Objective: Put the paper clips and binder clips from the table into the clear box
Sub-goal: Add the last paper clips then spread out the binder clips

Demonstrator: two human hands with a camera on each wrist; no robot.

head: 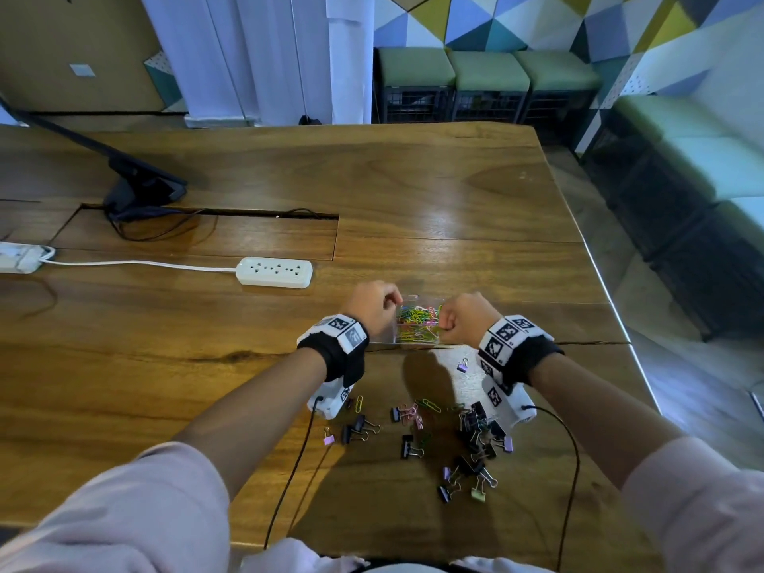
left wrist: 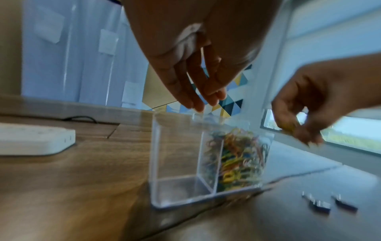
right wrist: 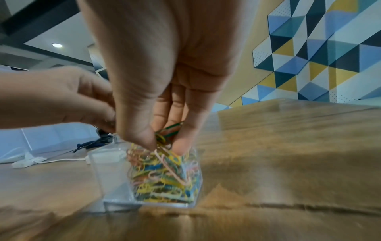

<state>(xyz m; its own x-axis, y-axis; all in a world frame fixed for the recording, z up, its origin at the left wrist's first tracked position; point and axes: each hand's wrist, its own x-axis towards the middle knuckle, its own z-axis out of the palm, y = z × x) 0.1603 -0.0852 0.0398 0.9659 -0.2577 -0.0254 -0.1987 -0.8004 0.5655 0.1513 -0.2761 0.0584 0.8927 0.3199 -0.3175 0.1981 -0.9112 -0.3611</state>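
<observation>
Right hand (right wrist: 164,91): pinches a few paper clips (right wrist: 167,132) just over the clear box (right wrist: 111,176).
Left hand (left wrist: 198,65): fingers relaxed, fingertips at the box rim, holding nothing.
Box: right compartment full of coloured clips.
Binder clips (head: 475,444): scattered on the wooden table (head: 413,200), nearer the person.

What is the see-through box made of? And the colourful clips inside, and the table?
The clear box looks like hard, glossy plastic: you see straight through its walls and its edges stay sharp. The paper clips look like thin bent wire with a coloured coating, probably metal underneath. The table looks like polished wood, with grain lines and shiny reflections, though it could be a veneer.
</observation>
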